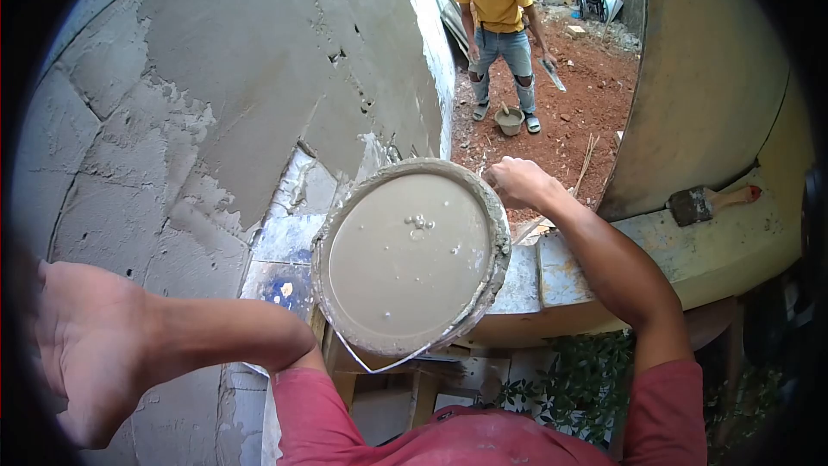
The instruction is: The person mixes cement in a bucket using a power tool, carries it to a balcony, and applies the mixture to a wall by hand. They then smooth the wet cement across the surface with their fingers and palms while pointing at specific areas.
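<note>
Holding the cement slurry bucket (405, 259) by the rim

Right hand (516, 181) is gripping the far rim, fingers curled shut; left hand (82, 349) is hanging open, fingers loosely spread.

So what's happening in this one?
A person stands at a partly plastered block wall. Their right hand grips the far rim of a bucket full of grey slurry, resting on a ledge. The left hand is open and empty, near the wall. A brush lies on the ledge. Another person stands on the red soil beyond.
</note>
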`<state>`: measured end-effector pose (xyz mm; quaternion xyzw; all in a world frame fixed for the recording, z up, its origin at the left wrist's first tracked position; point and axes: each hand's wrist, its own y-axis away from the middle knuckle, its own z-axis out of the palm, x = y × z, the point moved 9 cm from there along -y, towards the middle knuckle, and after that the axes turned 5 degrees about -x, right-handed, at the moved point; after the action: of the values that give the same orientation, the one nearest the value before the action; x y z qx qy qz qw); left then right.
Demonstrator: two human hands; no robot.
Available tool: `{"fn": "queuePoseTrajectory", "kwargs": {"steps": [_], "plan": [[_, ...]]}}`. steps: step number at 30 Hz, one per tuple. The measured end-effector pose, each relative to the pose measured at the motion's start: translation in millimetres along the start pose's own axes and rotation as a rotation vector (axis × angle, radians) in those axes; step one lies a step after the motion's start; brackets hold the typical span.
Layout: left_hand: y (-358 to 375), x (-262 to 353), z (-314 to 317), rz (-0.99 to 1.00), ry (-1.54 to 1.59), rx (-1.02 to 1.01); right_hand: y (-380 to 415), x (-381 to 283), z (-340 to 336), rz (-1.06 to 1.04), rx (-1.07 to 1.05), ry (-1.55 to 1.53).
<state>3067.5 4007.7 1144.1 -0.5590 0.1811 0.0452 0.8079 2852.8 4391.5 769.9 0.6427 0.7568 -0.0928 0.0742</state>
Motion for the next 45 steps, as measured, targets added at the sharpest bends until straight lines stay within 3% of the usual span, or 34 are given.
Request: {"fn": "queuePoseTrajectory", "kwargs": {"steps": [7,38,45], "plan": [[3,-12,-7,-0.041,-0.021,-0.011,5,-7,-9,0.093,-0.083,0.019],[1,-27,-19,-0.086,0.069,0.037,1,-4,-3,0.057,-0.070,0.039],[-12,-19,-5,0.035,0.098,-0.215,2,-8,-6,0.051,-0.084,0.030]]}}
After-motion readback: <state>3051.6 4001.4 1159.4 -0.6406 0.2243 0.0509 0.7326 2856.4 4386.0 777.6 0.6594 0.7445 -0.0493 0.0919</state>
